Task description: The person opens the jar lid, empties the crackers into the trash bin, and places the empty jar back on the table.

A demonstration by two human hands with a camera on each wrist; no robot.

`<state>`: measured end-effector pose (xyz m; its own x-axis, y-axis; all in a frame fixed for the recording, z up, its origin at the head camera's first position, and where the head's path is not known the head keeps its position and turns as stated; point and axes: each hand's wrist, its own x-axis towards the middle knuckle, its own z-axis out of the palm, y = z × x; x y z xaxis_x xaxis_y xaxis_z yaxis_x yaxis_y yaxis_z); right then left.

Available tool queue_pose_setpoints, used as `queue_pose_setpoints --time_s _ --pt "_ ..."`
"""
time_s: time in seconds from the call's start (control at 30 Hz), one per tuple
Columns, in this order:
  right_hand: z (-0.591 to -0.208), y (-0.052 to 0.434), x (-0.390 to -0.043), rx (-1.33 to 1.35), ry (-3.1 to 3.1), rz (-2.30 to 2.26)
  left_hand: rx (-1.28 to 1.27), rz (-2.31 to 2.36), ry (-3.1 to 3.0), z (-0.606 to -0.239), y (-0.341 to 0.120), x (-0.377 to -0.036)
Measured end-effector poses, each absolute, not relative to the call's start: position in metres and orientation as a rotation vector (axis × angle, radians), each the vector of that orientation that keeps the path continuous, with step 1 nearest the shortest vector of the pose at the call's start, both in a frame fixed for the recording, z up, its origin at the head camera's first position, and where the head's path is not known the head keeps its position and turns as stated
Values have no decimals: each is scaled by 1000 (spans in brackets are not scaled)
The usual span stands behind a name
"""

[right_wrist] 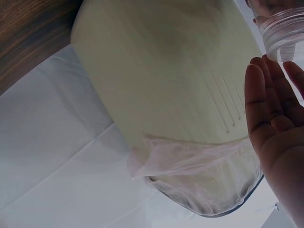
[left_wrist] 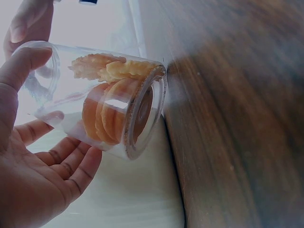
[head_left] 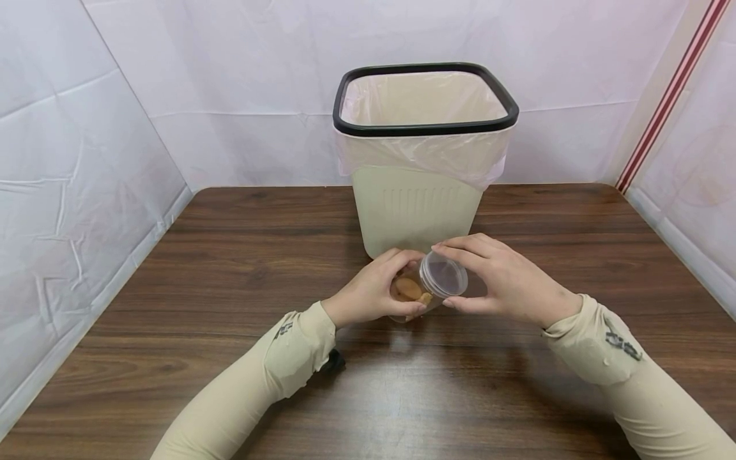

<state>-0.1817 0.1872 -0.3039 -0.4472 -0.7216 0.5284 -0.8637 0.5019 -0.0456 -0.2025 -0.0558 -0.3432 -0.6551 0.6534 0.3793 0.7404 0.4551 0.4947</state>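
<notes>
Beige sleeves [head_left: 259,377] enter from the bottom edge of the head view, one on each forearm, meeting over the wooden table [head_left: 190,281].

Left hand [head_left: 370,294]: fingers curled round the body of a small clear jar [head_left: 422,287], thumb on the near side. Left wrist view shows the palm open beneath the jar, fingertips [left_wrist: 28,59] wrapped over its wall; a firm cradle rather than a tight fist. Jar lies tilted on its side, base toward that camera, held just above the table, close to the bin's foot.

Contents: orange-tan dried slices [left_wrist: 111,109], round, some stacked against the base, ridged pieces above them.

Right hand [head_left: 506,278]: fingers and thumb arched around the jar's clear lid [head_left: 444,275], gripping its rim from the right. Right wrist view shows only the palm and the ribbed lid edge [right_wrist: 285,33] at the upper corner; fingertip contact there is hard to make out.

Lid faces up and toward the person; whether it is seated fully or loosened cannot be told.

Behind the hands: cream waste bin [head_left: 416,211] with black rim [head_left: 425,128], lined with a thin translucent bag [head_left: 425,156] folded over the edge. Bin stands on the table near the rear, just beyond the jar.

White sheeting [head_left: 86,160] encloses the table on three sides.
</notes>
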Motion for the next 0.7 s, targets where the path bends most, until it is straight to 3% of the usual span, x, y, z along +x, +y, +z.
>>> queue_pose_setpoints --time_s 0.7 --pt "-306 180 -176 1103 -2361 388 -1235 -962 -2561 -343 -56 -202"
